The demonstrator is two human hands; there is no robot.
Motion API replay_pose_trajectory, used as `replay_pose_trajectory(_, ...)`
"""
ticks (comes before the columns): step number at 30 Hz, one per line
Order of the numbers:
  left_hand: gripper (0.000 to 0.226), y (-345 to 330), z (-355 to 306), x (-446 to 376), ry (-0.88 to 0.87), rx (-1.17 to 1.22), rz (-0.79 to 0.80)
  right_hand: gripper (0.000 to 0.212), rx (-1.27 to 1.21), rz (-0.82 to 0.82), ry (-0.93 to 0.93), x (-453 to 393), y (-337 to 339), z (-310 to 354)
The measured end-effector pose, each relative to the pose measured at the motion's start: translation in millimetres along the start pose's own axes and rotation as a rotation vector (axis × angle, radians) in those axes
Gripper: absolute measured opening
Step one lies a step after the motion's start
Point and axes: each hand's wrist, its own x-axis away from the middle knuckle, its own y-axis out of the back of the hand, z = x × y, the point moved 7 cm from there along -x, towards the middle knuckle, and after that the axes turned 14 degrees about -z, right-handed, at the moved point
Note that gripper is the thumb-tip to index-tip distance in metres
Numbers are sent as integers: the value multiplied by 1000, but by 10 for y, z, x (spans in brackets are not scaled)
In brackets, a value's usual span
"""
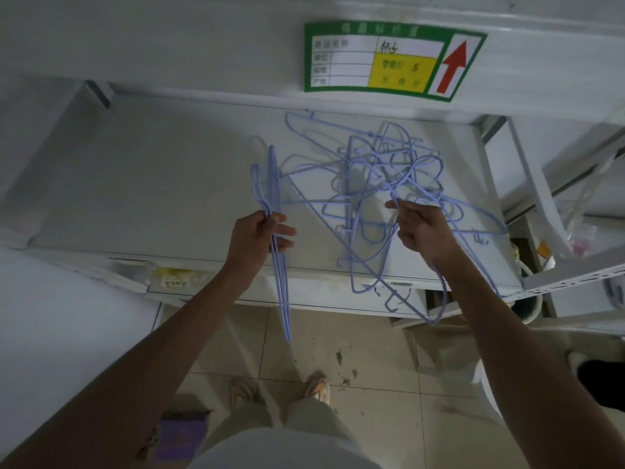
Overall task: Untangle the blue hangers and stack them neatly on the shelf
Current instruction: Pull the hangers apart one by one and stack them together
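A tangle of several thin blue wire hangers [375, 184] lies on the right half of the white shelf [152, 184]. My left hand [258, 238] grips a small bunch of aligned blue hangers [282, 282] edge-on, their hooks up over the shelf and their lower ends hanging past the shelf's front edge. My right hand [421, 231] pinches a wire of one hanger in the tangle, lifting it at the near side of the pile. Some hangers droop over the front edge on the right.
A green, white and yellow label with a red arrow [392, 60] is fixed on the shelf beam above. Another white rack [554, 198] stands to the right. Tiled floor and my feet [280, 390] are below; a purple box [182, 438] lies on the floor at left.
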Motion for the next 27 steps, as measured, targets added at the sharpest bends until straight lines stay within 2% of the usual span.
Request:
replay_pose_trajectory(5, 29, -3, -7, 7, -21, 2, 0, 31, -438, 40, -270, -1, -200, 0)
replay_pose_trajectory(11, 29, -44, -31, 22, -27, 23, -2, 31, -571, 112, -428, 160, -873, -231)
replay_pose_trajectory(18, 22, 35, -62, -18, 62, 147, -46, 27, -541, 192, -408, 274, -1492, -429)
replay_pose_trajectory(23, 21, 207, 4, -52, 171, 278, -117, 30, -323, 117, -241, 314, -1666, -508)
replay_pose_trajectory(27, 26, 449, -19, -72, 187, 325, -181, 33, -199, 102, -191, 339, -1724, -520)
